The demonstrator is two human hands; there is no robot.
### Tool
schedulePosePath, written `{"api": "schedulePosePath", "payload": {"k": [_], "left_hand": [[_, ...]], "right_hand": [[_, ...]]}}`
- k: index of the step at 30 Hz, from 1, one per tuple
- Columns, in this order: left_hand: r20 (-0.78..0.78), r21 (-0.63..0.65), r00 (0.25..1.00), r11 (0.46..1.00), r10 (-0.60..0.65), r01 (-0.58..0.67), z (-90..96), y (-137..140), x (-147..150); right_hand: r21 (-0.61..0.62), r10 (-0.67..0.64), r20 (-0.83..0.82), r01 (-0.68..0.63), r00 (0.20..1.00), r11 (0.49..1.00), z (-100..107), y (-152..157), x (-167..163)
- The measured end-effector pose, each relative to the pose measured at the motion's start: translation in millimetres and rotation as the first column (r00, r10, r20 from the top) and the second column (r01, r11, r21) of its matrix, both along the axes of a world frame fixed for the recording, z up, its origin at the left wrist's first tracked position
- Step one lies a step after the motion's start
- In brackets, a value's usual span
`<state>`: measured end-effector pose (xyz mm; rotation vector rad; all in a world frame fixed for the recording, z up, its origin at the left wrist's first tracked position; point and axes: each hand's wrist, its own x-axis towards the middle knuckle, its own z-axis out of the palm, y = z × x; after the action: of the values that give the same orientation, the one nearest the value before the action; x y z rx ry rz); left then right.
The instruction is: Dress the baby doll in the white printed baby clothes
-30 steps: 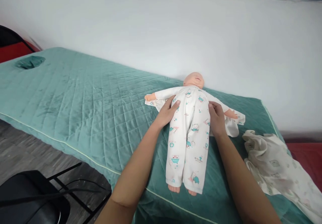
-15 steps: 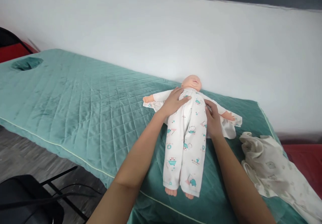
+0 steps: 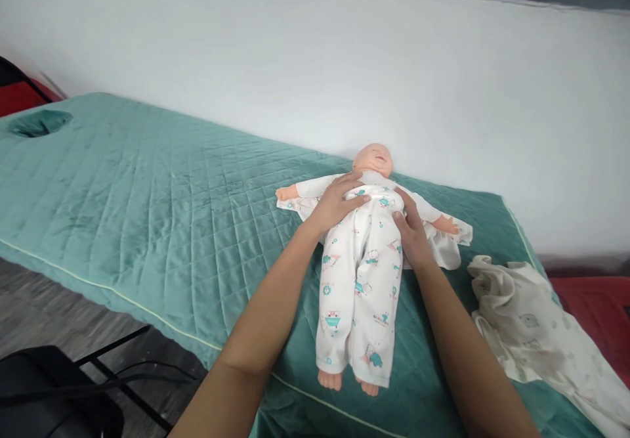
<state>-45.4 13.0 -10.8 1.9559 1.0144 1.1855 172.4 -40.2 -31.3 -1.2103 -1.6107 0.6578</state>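
A baby doll [image 3: 373, 159] lies face up on a green quilted bed cover, arms spread to both sides. White printed baby pants [image 3: 361, 280] cover its legs and belly, with the bare feet showing below the cuffs. My left hand [image 3: 338, 203] is on the waistband at the doll's side, fingers over the upper edge and thumb on the front. On the opposite side, my right hand [image 3: 412, 231] has its fingers and thumb around the waistband's edge. Beneath the doll, an open printed shirt [image 3: 445, 251] is spread out, partly hidden by the body and arms.
Crumpled white printed clothing [image 3: 529, 323] lies at the right on the green bed cover [image 3: 172, 208]. A white wall [image 3: 295, 57] runs along the far side. The bed has a hole [image 3: 42, 123] at the far left. A black chair [image 3: 54, 392] stands at the lower left.
The waistband has slid a little down the doll's chest with my hands, baring more white below the neck. The pants' front is more bunched, and my right thumb has moved inward.
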Motion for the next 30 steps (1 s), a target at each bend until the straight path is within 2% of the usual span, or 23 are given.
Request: {"api": "schedulePosePath", "payload": {"k": [3, 6, 9, 12, 14, 16, 22, 25, 30], "left_hand": [[0.016, 0.121, 1.0, 0.993, 0.002, -0.004, -1.1, -5, 0], [0.0, 0.298, 1.0, 0.955, -0.001, 0.001, -2.8, -10, 1], [-0.054, 0.462, 0.997, 0.887, 0.052, -0.021, -4.7, -14, 2], [-0.128, 0.598, 0.978, 0.8, 0.167, -0.058, -6.6, -16, 2], [-0.188, 0.666, 0.952, 0.744, 0.242, -0.058, -7.4, -17, 2], [-0.236, 0.696, 0.925, 0.716, 0.298, -0.053, -7.7, -19, 2], [-0.296, 0.638, 0.901, 0.768, 0.317, -0.06, -7.5, -25, 4], [-0.295, 0.621, 0.9, 0.78, 0.321, -0.074, -7.9, -26, 5], [-0.266, 0.581, 0.908, 0.806, 0.324, -0.118, -8.5, -27, 6]], "right_hand": [[-0.039, -0.007, -0.023, 0.006, 1.0, 0.999, 0, -1, 0], [-0.057, -0.007, -0.078, 0.003, 0.997, 0.998, 0, 0, 1], [-0.019, 0.002, -0.052, -0.003, 0.999, 1.0, 4, -1, 0], [0.042, 0.008, 0.039, -0.009, 0.999, 0.999, 10, -5, -3], [0.071, 0.009, 0.104, -0.017, 0.995, 0.997, 13, -8, -6], [0.097, 0.004, 0.163, -0.02, 0.987, 0.995, 15, -10, -9], [0.243, -0.093, 0.204, 0.042, 0.975, 0.969, 18, -14, -16], [0.276, -0.155, 0.226, 0.089, 0.962, 0.957, 20, -16, -20], [0.345, -0.21, 0.388, 0.069, 0.898, 0.936, 24, -24, -27]]}}
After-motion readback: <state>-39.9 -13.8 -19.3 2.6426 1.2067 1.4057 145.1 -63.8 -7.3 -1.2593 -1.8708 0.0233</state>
